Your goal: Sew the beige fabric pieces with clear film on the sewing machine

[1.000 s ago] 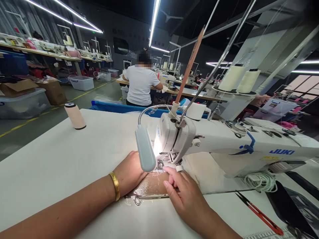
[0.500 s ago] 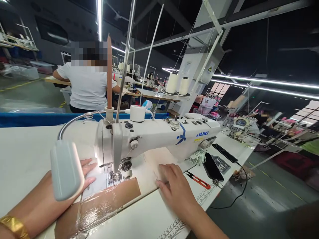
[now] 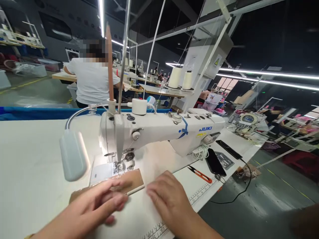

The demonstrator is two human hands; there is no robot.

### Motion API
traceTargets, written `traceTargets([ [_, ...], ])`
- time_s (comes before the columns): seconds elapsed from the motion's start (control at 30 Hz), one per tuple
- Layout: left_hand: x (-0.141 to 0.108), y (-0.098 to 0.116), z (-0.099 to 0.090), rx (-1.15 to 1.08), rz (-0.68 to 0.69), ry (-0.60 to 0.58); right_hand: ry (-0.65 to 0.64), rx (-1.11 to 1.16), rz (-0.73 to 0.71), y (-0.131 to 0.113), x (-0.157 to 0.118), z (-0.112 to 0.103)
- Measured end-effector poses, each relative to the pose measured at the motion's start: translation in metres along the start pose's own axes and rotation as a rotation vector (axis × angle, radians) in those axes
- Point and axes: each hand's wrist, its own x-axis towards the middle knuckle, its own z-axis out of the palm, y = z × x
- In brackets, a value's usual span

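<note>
The white sewing machine (image 3: 159, 129) stands before me, its presser foot (image 3: 121, 167) lit by a lamp (image 3: 74, 156). A brown, shiny tape-like strip (image 3: 136, 177) lies in front of the needle area. My left hand (image 3: 99, 202) is over the strip's near edge, fingers loosely curled and thumb apart, with nothing visible in them. A thin pale strip (image 3: 136, 190) shows between my hands. Low over the machine bed, right of the brown strip, is my right hand (image 3: 169, 196), its blurred fingers drawn together. Whatever they may hold is hidden.
Orange-handled thread snips (image 3: 200, 175), a phone (image 3: 215, 162), another dark phone-like device (image 3: 228, 149) with a cable and a coiled white cord (image 3: 200, 152) lie to the right. A printed ruler (image 3: 159, 229) runs along the front edge. A person in white (image 3: 92, 81) sits beyond.
My left hand has come back from beside the needle plate to the near edge of the brown strip. My right hand has moved slightly nearer me. The view has shifted a little.
</note>
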Motion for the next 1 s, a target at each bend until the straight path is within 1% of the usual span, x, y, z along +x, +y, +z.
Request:
traceTargets([
  [0.03, 0.000, 0.007, 0.009, -0.124, -0.069, -0.044, -0.034, 0.091, -0.047, -0.009, 0.000, 0.003],
  [0.07, 0.000, 0.011, 0.014, -0.197, -0.119, -0.062, -0.059, 0.166, -0.057, -0.015, 0.000, 0.004],
  [0.1, -0.001, 0.014, 0.015, -0.234, -0.166, -0.071, -0.071, 0.219, -0.030, -0.019, -0.001, 0.004],
  [0.17, -0.006, 0.015, 0.009, -0.198, -0.232, -0.043, -0.055, 0.241, 0.091, -0.019, -0.001, 0.002],
  [0.2, -0.008, 0.013, 0.002, -0.145, -0.256, -0.018, -0.048, 0.224, 0.142, -0.016, -0.001, 0.001],
  [0.23, -0.012, 0.011, -0.004, -0.076, -0.267, 0.018, -0.056, 0.200, 0.164, -0.013, -0.002, 0.000],
  [0.33, -0.020, 0.003, -0.020, 0.187, -0.206, 0.165, -0.151, 0.145, 0.120, -0.005, -0.005, 0.004],
  [0.37, -0.022, 0.001, -0.022, 0.257, -0.178, 0.188, -0.188, 0.135, 0.098, -0.005, -0.006, 0.007],
  [0.43, -0.025, 0.000, -0.022, 0.326, -0.150, 0.182, -0.242, 0.122, 0.065, -0.007, -0.007, 0.013],
  [0.53, -0.028, 0.007, -0.015, 0.342, -0.129, 0.135, -0.289, 0.105, 0.033, -0.011, -0.003, 0.019],
  [0.6, -0.031, 0.017, -0.009, 0.376, -0.052, 0.131, -0.304, 0.106, 0.002, -0.013, 0.003, 0.018],
  [0.63, -0.032, 0.023, -0.005, 0.401, 0.014, 0.134, -0.310, 0.108, -0.026, -0.014, 0.007, 0.017],
  [0.7, -0.033, 0.038, 0.001, 0.459, 0.199, 0.130, -0.322, 0.127, -0.110, -0.018, 0.015, 0.012],
  [0.77, -0.034, 0.055, 0.004, 0.503, 0.385, 0.066, -0.353, 0.192, -0.186, -0.024, 0.023, 0.008],
  [0.83, -0.034, 0.071, 0.001, 0.552, 0.557, -0.001, -0.349, 0.279, -0.202, -0.029, 0.029, 0.005],
  [0.87, -0.035, 0.077, -0.002, 0.599, 0.629, 0.002, -0.311, 0.296, -0.193, -0.031, 0.030, 0.004],
  [0.9, -0.037, 0.082, -0.006, 0.660, 0.693, 0.033, -0.250, 0.279, -0.188, -0.031, 0.031, 0.004],
  [0.97, -0.044, 0.085, -0.014, 0.794, 0.792, 0.109, -0.080, 0.149, -0.235, -0.029, 0.029, 0.003],
  [1.0, -0.047, 0.084, -0.016, 0.845, 0.823, 0.123, -0.014, 0.066, -0.285, -0.027, 0.026, 0.002],
])
